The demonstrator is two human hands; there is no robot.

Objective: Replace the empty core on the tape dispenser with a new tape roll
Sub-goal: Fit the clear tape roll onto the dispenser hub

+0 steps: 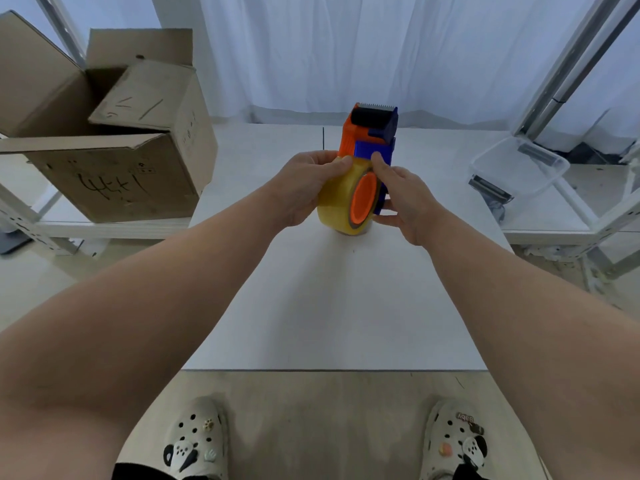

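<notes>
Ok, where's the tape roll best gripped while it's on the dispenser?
Probably the broad outer band of the tape roll, from the left, where the left hand grips it; the blue frame of the dispenser and the right hand block the right side.

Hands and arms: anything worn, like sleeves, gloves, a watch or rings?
No. The left hand and right hand are ungloved, no watch or ring visible; the left arm and right arm show no sleeve within the frame.

This is looking like a packing or storage room: an open cardboard box (114, 174) is sitting on metal shelving (104, 227) left of the left grip (304, 188), a clear tub (516, 168) right of the right grip (408, 206), curtains (311, 53) hanging beyond.
</notes>
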